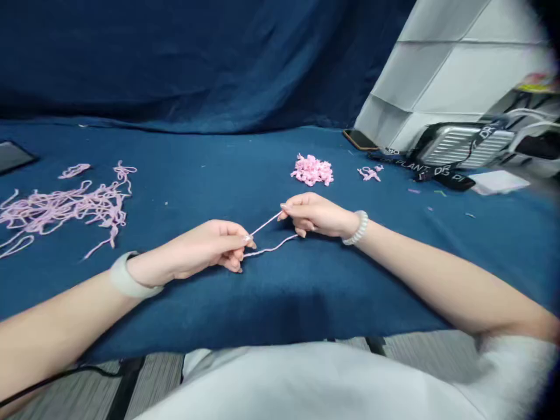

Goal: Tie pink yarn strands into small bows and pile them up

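A thin pink strand of yarn point(266, 223) runs straight between my two hands above the blue cloth. My left hand point(214, 244) pinches it between thumb and forefinger. At the other end, my right hand point(315, 213) has it in a fingertip pinch. Below the taut part, a slacker length of the same yarn curves from the left fingers to the right fingers. Beyond my right hand lies a small heap of bright pink knotted yarn pieces point(312, 170). A loose tangle of paler pink yarn lengths point(70, 209) spreads out to the left.
A blue cloth point(210, 175) covers the table. Small yarn bits point(371, 172) and a short bundle point(74, 171) lie apart. At right are a phone point(359, 140), a black lettered strap point(420, 167), a ridged silver case point(466, 146) and a white card point(499, 181). A dark-edged device point(14, 156) sits far left.
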Tool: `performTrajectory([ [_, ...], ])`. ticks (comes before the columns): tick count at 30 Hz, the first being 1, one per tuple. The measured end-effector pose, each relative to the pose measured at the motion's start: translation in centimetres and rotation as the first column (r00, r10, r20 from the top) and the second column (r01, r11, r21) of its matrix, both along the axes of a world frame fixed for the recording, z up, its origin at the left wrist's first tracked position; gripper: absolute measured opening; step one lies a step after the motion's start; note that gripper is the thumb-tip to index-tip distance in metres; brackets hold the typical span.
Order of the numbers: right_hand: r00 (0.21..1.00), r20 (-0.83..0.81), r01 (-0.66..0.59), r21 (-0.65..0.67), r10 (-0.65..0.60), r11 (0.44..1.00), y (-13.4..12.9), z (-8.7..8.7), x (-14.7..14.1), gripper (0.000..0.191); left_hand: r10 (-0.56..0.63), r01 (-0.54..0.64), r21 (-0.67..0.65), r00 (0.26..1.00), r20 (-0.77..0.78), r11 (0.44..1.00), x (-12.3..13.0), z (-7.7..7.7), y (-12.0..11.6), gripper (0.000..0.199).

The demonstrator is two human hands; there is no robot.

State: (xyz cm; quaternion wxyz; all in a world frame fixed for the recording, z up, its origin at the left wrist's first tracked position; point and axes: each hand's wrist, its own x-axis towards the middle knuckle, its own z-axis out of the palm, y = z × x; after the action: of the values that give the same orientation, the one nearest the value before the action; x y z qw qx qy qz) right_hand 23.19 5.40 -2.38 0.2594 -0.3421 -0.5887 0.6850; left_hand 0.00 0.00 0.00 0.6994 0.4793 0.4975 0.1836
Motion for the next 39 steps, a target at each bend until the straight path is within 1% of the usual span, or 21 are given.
performTrajectory([
  [2, 0.998, 0.036, -0.055, 0.004, 0.055, 0.998, 0.4, 0.2, 0.8, 0.031, -0.087, 0.086, -0.011, 0.996, -0.02, 0.996, -0.1, 0.0, -0.1, 0.02],
  [4, 0.989, 0.093, -0.114, 0.017, 0.112, 0.993, 0.8, 0.4, 1.6, 0.032, -0.128, 0.128, -0.004, 0.991, -0.027, 0.992, -0.3, 0.1, -0.2, 0.022],
  [7, 0.957, 0.214, -0.212, 0.055, 0.196, 0.976, 1.7, 0.8, 3.0, 0.032, -0.103, 0.104, 0.042, 0.995, -0.013, 0.994, -0.5, 0.2, -0.2, 0.023],
  [10, 0.869, 0.382, -0.348, 0.024, 0.313, 0.937, 2.8, 1.1, 4.8, 0.031, -0.047, 0.047, 0.082, 0.999, -0.002, 0.995, -0.5, 0.2, -0.1, 0.023],
  [12, 0.812, 0.464, -0.395, -0.012, 0.355, 0.919, 3.5, 1.3, 5.9, 0.032, -0.034, 0.034, 0.1, 0.999, 0.004, 0.994, -0.5, 0.0, 0.0, 0.023],
  [15, 0.708, 0.582, -0.449, -0.068, 0.401, 0.891, 3.6, 2.6, 7.1, 0.031, -0.023, 0.02, 0.107, 1.0, 0.021, 0.994, -0.5, -0.2, 0.0, 0.026],
  [18, 0.609, 0.658, -0.543, -0.063, 0.444, 0.838, 1.7, 5.6, 7.4, 0.03, 0.052, -0.061, 0.122, 0.996, 0.073, 0.991, -0.5, -0.2, -0.1, 0.032],
  [20, 0.569, 0.694, -0.618, 0.007, 0.442, 0.786, -0.4, 7.4, 7.0, 0.029, 0.171, -0.193, 0.167, 0.976, 0.136, 0.967, -0.6, -0.2, -0.1, 0.037],
  [21, 0.562, 0.707, -0.642, 0.047, 0.429, 0.765, -1.4, 8.0, 6.6, 0.03, 0.234, -0.268, 0.195, 0.956, 0.179, 0.944, -0.7, -0.3, 0.0, 0.038],
  [23, 0.569, 0.691, -0.676, 0.085, 0.445, 0.732, -3.3, 8.1, 5.8, 0.029, 0.305, -0.378, 0.244, 0.908, 0.288, 0.893, -0.8, -0.6, 0.2, 0.037],
  [24, 0.578, 0.656, -0.693, 0.079, 0.487, 0.717, -4.0, 7.7, 5.3, 0.03, 0.306, -0.401, 0.259, 0.889, 0.341, 0.879, -0.8, -0.8, 0.3, 0.036],
  [26, 0.59, 0.535, -0.721, 0.012, 0.605, 0.693, -4.9, 6.2, 4.3, 0.028, 0.288, -0.417, 0.26, 0.862, 0.417, 0.871, -0.9, -1.2, 0.6, 0.037],
  [27, 0.615, 0.473, -0.718, 0.005, 0.631, 0.696, -5.1, 5.5, 3.8, 0.027, 0.294, -0.427, 0.246, 0.851, 0.436, 0.87, -0.9, -1.3, 0.8, 0.038],
  [29, 0.725, 0.39, -0.649, 0.112, 0.568, 0.752, -5.2, 4.2, 3.1, 0.024, 0.333, -0.461, 0.191, 0.82, 0.466, 0.867, -1.0, -1.3, 1.0, 0.042],
  [30, 0.796, 0.329, -0.578, 0.166, 0.508, 0.799, -5.2, 3.8, 2.8, 0.022, 0.369, -0.492, 0.155, 0.794, 0.484, 0.856, -1.1, -1.2, 1.1, 0.044],
  [32, 0.943, 0.144, -0.326, 0.246, 0.299, 0.913, -5.1, 3.4, 2.6, 0.022, 0.465, -0.578, 0.078, 0.723, 0.512, 0.813, -1.4, -0.8, 1.3, 0.045],
  [33, 0.985, 0.031, -0.174, 0.254, 0.172, 0.951, -5.1, 3.3, 2.6, 0.023, 0.515, -0.622, 0.045, 0.684, 0.518, 0.781, -1.5, -0.6, 1.4, 0.045],
  [34, 0.996, -0.074, -0.033, 0.246, 0.053, 0.969, -5.2, 3.2, 2.6, 0.024, 0.555, -0.658, 0.019, 0.65, 0.518, 0.753, -1.6, -0.4, 1.5, 0.044],
  [35, 0.986, -0.16, 0.081, 0.238, -0.043, 0.968, -5.3, 3.1, 2.6, 0.024, 0.581, -0.679, -0.002, 0.627, 0.519, 0.734, -1.7, -0.3, 1.5, 0.044],
  [36, 0.97, -0.219, 0.155, 0.236, -0.103, 0.959, -5.4, 3.0, 2.6, 0.024, 0.594, -0.688, -0.019, 0.612, 0.522, 0.726, -1.8, -0.2, 1.6, 0.043],
  [39, 0.942, -0.307, 0.215, 0.235, -0.138, 0.948, -5.5, 2.3, 2.5, 0.023, 0.585, -0.661, -0.082, 0.592, 0.553, 0.746, -1.7, 0.0, 1.5, 0.043],
])
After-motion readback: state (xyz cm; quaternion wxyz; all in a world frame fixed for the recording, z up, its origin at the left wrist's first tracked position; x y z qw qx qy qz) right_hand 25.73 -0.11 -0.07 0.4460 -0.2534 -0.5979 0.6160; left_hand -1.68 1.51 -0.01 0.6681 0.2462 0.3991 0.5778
